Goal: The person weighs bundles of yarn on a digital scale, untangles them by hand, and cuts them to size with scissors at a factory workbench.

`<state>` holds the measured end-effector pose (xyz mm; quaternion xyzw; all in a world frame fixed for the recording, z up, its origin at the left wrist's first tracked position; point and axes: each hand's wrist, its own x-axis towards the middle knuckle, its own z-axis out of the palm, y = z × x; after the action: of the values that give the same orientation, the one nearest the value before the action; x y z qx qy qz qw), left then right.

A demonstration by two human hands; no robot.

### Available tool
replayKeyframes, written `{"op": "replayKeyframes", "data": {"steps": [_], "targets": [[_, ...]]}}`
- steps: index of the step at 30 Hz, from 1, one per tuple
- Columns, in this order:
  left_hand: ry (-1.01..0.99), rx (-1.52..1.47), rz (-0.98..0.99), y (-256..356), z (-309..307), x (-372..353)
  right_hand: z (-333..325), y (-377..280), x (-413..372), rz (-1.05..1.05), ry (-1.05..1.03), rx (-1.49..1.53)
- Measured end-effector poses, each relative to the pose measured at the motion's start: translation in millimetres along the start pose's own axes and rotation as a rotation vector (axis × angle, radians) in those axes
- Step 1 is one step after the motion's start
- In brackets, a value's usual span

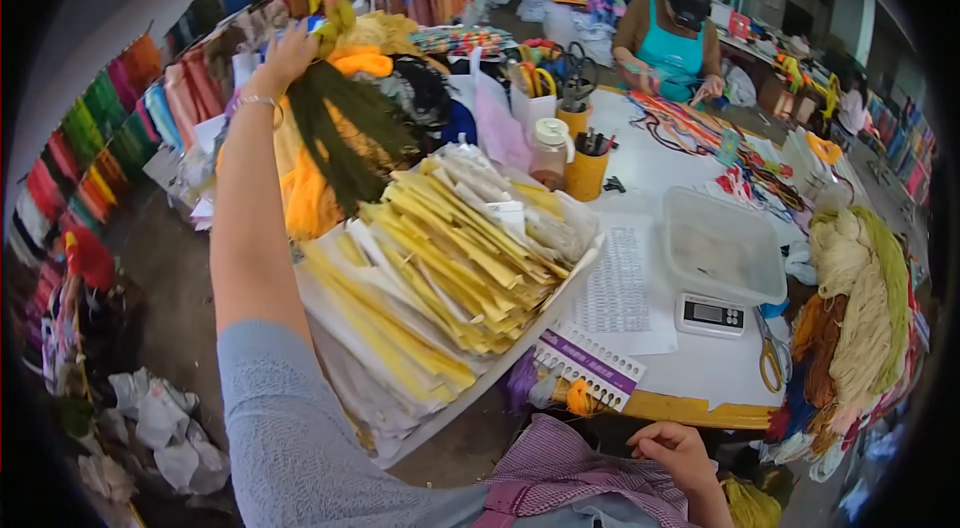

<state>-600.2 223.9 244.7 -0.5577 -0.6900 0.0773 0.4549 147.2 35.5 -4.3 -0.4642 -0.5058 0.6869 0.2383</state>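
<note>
My left hand (pixel 290 56) is stretched far out to the upper left, its fingers closed at the top of a dark green yarn skein (pixel 345 128). The skein hangs and spreads over orange yarn (pixel 312 193). Close beside that hand lie yellow and bright orange skeins (pixel 362 60). Low in front of my body, my right hand (pixel 676 452) is curled with thumb and forefinger together; whatever it may hold is too small to make out. Left of it, a purple-edged thread card (pixel 590 366) with holes carries small purple, grey and orange tufts.
A bin of yellow and white paper packets (pixel 470 263) fills the middle. On the table (pixel 690 373) are a plastic tub (pixel 724 246), digital scale (pixel 712 314), scissors (pixel 770 356) and printed sheet (pixel 618 273). Skeins hang at right (pixel 855 298). A co-worker (pixel 672 48) handles cords opposite.
</note>
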Motion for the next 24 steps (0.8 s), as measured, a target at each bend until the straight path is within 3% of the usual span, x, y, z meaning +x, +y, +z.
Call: {"op": "replayKeyframes", "data": {"steps": [1, 2, 3, 6, 7, 8, 9, 11, 12, 14, 17, 19, 22, 24], "targets": [[-0.12, 0.132, 0.111, 20, 27, -2, -3, 5, -1, 0.007, 0.016, 0.009], [-0.199, 0.078, 0.154, 30, 57, -5, -8, 12, 0, -0.012, 0.061, 0.031], [-0.037, -0.062, 0.066, 36, 82, -16, -13, 19, 1, -0.027, 0.101, 0.052], [-0.308, 0.138, 0.153, 61, 2, -17, -25, 29, 13, -0.118, 0.133, -0.167], [-0.139, 0.049, 0.347, 35, 19, -20, -27, 31, 20, -0.133, 0.161, -0.367], [-0.194, -0.483, 0.106, 20, 37, -11, -22, 30, 23, -0.139, 0.23, -0.381], [-0.198, -0.71, -0.037, 4, 61, -8, -18, 26, 29, -0.157, 0.24, -0.46], [-0.184, -0.768, -0.008, 1, 32, -10, -6, 14, 45, -0.345, 0.183, -0.365], [-0.129, -0.619, 0.018, 7, 8, -18, -6, 12, 55, -0.461, 0.226, -0.52], [-0.157, -0.848, -0.004, 29, -27, -35, -2, 4, 73, -0.605, 0.273, -0.688], [-0.24, -0.701, 0.227, 56, -86, -70, 9, -4, 94, -0.78, 0.288, -0.815], [-0.206, -0.669, 0.216, 64, -99, -98, 19, -7, 95, -0.753, 0.221, -0.819], [-0.299, -0.711, 0.165, 61, -110, -125, 27, 8, 113, -0.761, 0.244, -1.207], [-0.304, -0.706, 0.127, 66, -123, -146, 29, 9, 116, -0.786, 0.248, -1.232]]}}
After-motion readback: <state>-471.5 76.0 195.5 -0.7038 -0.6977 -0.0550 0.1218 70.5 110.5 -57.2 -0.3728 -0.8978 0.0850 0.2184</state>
